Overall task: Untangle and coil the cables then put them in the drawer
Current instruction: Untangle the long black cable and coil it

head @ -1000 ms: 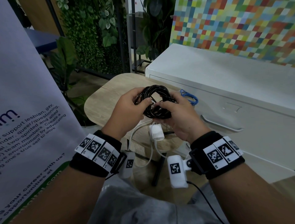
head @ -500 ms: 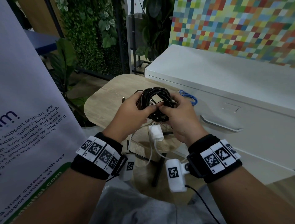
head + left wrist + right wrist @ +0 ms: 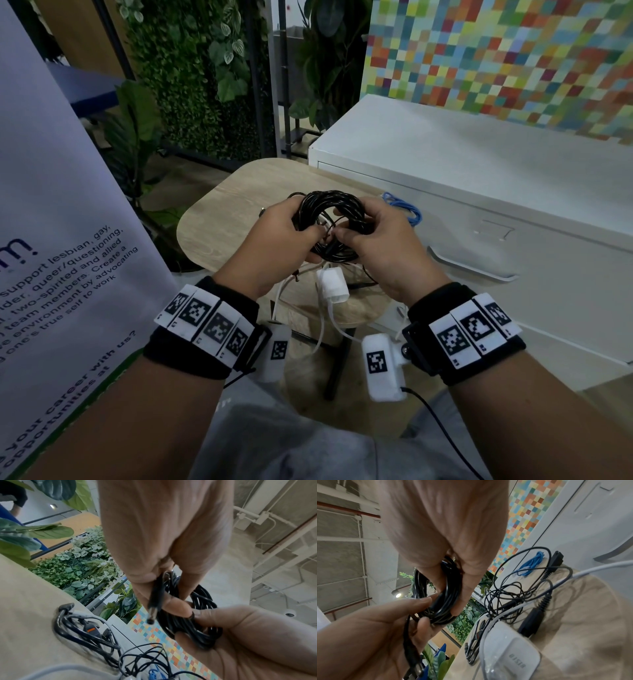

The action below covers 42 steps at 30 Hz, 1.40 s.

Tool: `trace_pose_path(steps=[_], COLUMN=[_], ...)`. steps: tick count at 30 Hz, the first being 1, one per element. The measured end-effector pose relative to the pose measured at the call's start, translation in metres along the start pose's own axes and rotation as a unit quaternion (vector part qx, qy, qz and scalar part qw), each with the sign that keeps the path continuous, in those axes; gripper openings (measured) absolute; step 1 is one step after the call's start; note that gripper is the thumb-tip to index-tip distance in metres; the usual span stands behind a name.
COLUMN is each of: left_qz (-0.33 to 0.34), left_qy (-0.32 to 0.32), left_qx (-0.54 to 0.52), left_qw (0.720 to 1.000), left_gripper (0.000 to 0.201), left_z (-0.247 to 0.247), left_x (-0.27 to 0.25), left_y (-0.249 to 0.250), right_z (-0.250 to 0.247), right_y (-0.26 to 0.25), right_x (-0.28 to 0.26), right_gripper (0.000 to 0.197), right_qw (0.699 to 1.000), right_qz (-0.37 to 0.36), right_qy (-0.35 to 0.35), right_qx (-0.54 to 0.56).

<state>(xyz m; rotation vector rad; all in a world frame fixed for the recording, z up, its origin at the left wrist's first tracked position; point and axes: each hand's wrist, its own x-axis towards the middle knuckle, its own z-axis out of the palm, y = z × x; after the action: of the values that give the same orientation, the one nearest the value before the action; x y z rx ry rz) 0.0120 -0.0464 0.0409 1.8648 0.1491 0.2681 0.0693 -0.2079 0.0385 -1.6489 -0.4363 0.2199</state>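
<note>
Both hands hold a coiled black cable (image 3: 330, 205) above the small wooden table (image 3: 222, 219). My left hand (image 3: 274, 246) grips the coil's left side, and a plug end (image 3: 152, 609) of the cable sticks out between its fingers. My right hand (image 3: 376, 246) grips the right side of the black coil (image 3: 447, 599), thumb on the near strands. Under the hands lie a white charger (image 3: 333, 286) with its white cord, a tangle of thin black cables (image 3: 510, 588) and a blue cable (image 3: 406, 209). The white cabinet's drawer (image 3: 548, 274) is closed, its handle (image 3: 472, 269) to the right.
The white cabinet (image 3: 462, 161) stands right behind the table. A printed banner (image 3: 61, 240) hangs close on the left. Plants (image 3: 191, 85) and a colourful tiled wall (image 3: 496, 58) fill the back. A black power plug (image 3: 532, 616) lies on the table near the charger (image 3: 510, 654).
Both hands with the coil have risen slightly and shifted their grip on the strands. The cables on the table have not moved.
</note>
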Motion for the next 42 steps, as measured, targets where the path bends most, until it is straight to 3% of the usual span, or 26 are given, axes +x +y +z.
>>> trace_pose_path(steps=[3, 10, 14, 18, 22, 25, 29, 33, 42], left_qz=[0.004, 0.070, 0.104, 0.124, 0.085, 0.049, 0.036, 0.036, -0.057], left_qy=[0.000, 0.046, 0.083, 0.115, 0.114, 0.083, 0.055, 0.020, -0.070], left_qx=[-0.003, 0.046, 0.083, 0.099, 0.066, 0.027, 0.056, 0.146, 0.003], left_qw=[1.000, 0.995, 0.988, 0.981, 0.988, 0.995, 0.996, 0.988, 0.996], left_gripper=[0.023, 0.027, 0.026, 0.024, 0.029, 0.037, 0.045, 0.026, 0.024], left_z=[-0.001, 0.005, 0.012, 0.013, 0.008, 0.004, 0.002, -0.002, -0.006], left_x=[0.000, -0.001, -0.002, -0.003, -0.003, -0.006, -0.011, -0.011, -0.011], left_y=[-0.001, -0.004, -0.003, 0.001, -0.001, 0.003, 0.006, 0.007, 0.004], right_z=[-0.002, -0.009, 0.000, 0.007, 0.002, -0.001, 0.003, 0.006, -0.003], right_y=[0.003, -0.008, -0.011, -0.006, -0.005, -0.006, 0.000, 0.005, 0.007], right_x=[0.001, -0.002, 0.000, 0.001, -0.001, -0.001, 0.001, -0.002, -0.003], right_gripper=[0.027, 0.032, 0.025, 0.037, 0.021, 0.016, 0.011, 0.024, 0.024], right_qw=[1.000, 0.982, 0.990, 0.993, 0.993, 0.993, 0.995, 0.992, 0.994], right_qz=[0.015, 0.060, 0.055, 0.037, 0.068, 0.079, 0.066, 0.079, 0.087], right_qy=[-0.013, -0.157, -0.102, -0.075, -0.075, -0.053, 0.002, -0.018, -0.060], right_qx=[0.024, 0.086, 0.085, 0.080, 0.066, 0.065, 0.079, 0.096, 0.021])
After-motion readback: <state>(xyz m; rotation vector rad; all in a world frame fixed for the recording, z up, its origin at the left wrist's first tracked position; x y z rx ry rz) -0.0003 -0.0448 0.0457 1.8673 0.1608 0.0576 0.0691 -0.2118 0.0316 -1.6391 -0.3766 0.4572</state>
